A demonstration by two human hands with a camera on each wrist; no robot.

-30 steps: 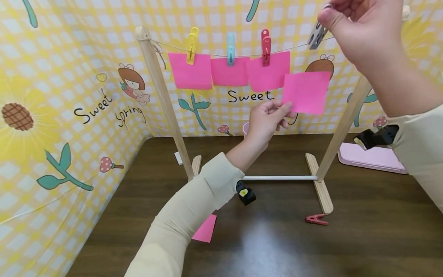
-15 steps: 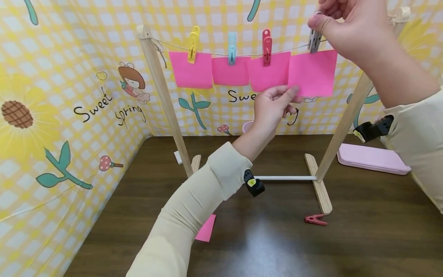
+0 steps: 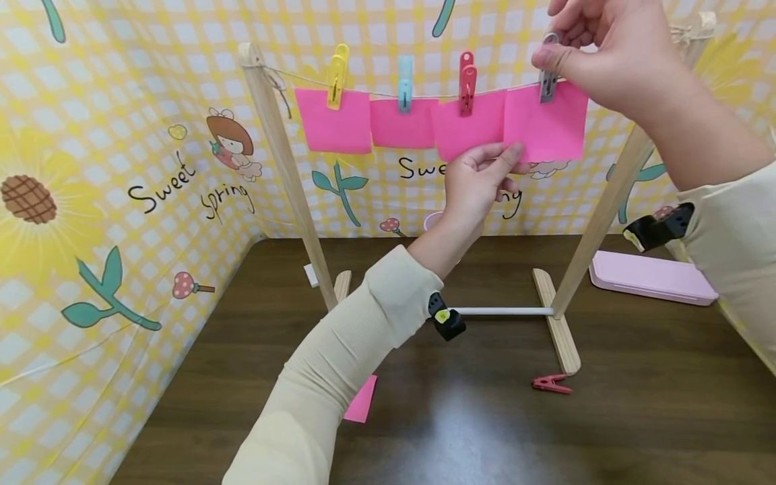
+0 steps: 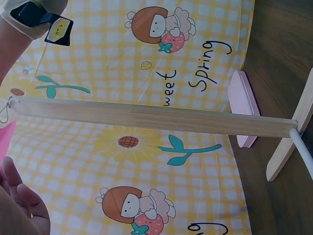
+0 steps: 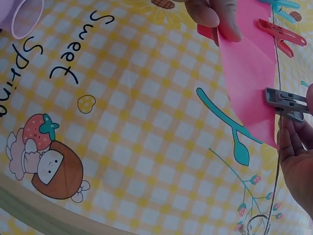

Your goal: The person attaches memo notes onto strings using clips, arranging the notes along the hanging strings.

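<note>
In the head view my left hand (image 3: 475, 182) pinches the lower left corner of a square pink paper (image 3: 554, 131) between thumb and fingers. My right hand (image 3: 618, 60) holds a grey clothespin (image 3: 548, 86) by its handle end. The clothespin's tips lie over the paper's top edge at the string, and the right wrist view shows the grey clothespin (image 5: 281, 100) reaching across the string (image 5: 279, 63) onto the paper. Left of it hang three pink papers under a yellow clothespin (image 3: 336, 81), a light blue clothespin (image 3: 405, 84) and a red clothespin (image 3: 467, 84).
A wooden frame with a left post (image 3: 291, 175) and right post (image 3: 606, 195) carries the string. On the brown table lie a red clothespin (image 3: 552, 384), a pink paper (image 3: 362, 402) partly behind the left sleeve, and a pale pink case (image 3: 651, 277). Patterned cloth stands behind.
My left hand has raised the pink paper to the string, beside the hanging ones. My right hand has shifted left, turned the grey clothespin upright and lowered it over the paper's top edge.
</note>
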